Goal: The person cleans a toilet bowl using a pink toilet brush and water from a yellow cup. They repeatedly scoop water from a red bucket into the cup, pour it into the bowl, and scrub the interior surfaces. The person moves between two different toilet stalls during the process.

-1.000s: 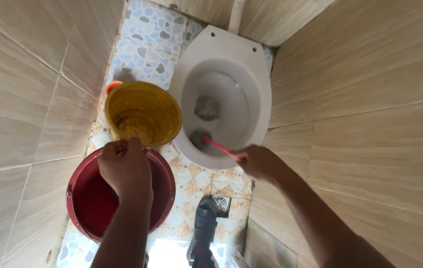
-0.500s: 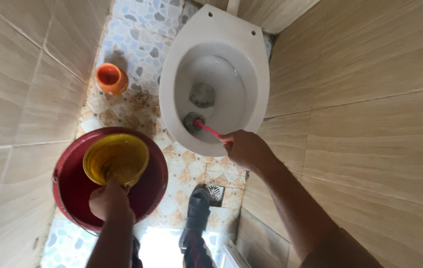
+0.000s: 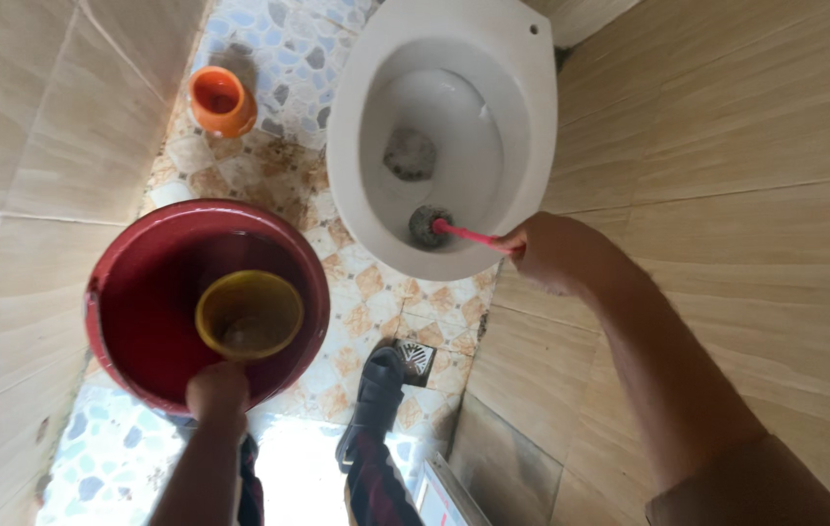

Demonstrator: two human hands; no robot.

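Note:
My left hand [image 3: 217, 392] grips a yellow scoop cup [image 3: 249, 314] and holds it low inside a large red bucket [image 3: 132, 258] on the floor. My right hand [image 3: 556, 251] is closed on the pink handle of a toilet brush [image 3: 454, 231]. The brush's dark round head rests against the near inner wall of the white toilet bowl [image 3: 532, 117]. The bowl has no seat, and its drain hole shows dark in the middle.
A small orange cup [image 3: 220, 99] stands on the patterned floor tiles left of the toilet. Beige tiled walls close in on both sides. My foot in a dark sandal [image 3: 373, 401] stands next to a floor drain grate [image 3: 417, 358].
My left hand has lowered the yellow cup from in front of the toilet down into the red bucket. The brush head has shifted to the right along the bowl's near wall.

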